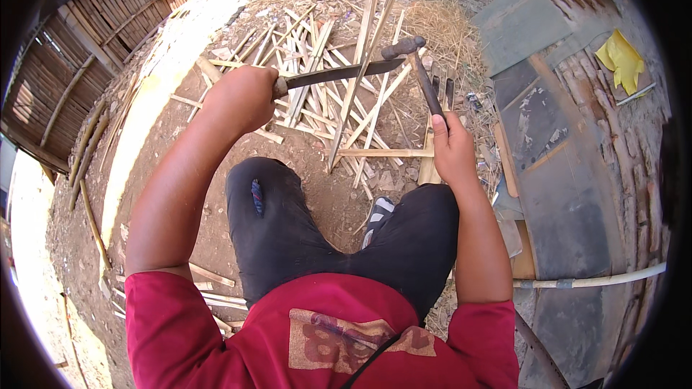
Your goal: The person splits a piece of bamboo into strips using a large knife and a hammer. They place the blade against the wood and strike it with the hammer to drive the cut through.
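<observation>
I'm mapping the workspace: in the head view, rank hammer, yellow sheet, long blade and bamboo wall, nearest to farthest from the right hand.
1. Hammer: in the right hand.
2. Long blade: ahead-left, in the left hand.
3. Yellow sheet: right side.
4. Bamboo wall: upper left.

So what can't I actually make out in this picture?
Head view: much of the knife's handle, wrapped inside the left hand.
Head view: the lower end of the hammer's handle, covered by the right hand.
Head view: the left foot, hidden by the left leg.
Head view: part of the striped footwear, behind the right leg.
Head view: the dark strip's far end, cut off by the lower edge.
</observation>
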A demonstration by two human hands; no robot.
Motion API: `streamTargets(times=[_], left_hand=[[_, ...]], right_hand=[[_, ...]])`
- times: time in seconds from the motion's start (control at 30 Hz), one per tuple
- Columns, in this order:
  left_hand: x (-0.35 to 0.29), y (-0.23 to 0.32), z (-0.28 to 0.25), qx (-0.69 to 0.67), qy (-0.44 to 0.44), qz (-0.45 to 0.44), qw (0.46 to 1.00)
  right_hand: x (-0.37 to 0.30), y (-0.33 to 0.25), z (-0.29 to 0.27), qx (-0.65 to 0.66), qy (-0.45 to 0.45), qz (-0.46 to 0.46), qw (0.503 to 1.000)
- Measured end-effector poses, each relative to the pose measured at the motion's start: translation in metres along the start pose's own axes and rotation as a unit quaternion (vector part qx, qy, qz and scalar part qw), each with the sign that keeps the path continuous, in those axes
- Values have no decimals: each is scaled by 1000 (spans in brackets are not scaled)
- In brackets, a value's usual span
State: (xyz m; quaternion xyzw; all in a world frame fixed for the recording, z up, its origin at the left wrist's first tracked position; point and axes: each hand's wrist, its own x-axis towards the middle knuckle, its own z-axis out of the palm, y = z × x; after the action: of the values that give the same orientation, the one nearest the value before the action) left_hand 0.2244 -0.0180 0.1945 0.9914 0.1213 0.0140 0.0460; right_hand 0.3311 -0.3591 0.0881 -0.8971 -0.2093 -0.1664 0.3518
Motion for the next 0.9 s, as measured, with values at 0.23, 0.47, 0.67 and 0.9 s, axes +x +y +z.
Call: streamTargets(times=[0.23,0.47,0.67,0.9], left_hand=[[5,-12,11,-17,6,-4,1000],[6,-3,12,-16,7,-23,1000],[6,-8,12,-18,-4,-19,1000],[5,-3,17,-6,-9,-22,1000]], right_hand=[[23,-45,-64,223,95,64,968],[-14,-14,-3,-22,5,19,1000],[10,-40,-46,159,91,48,982],[-8,-24,5,86,64,39,993]])
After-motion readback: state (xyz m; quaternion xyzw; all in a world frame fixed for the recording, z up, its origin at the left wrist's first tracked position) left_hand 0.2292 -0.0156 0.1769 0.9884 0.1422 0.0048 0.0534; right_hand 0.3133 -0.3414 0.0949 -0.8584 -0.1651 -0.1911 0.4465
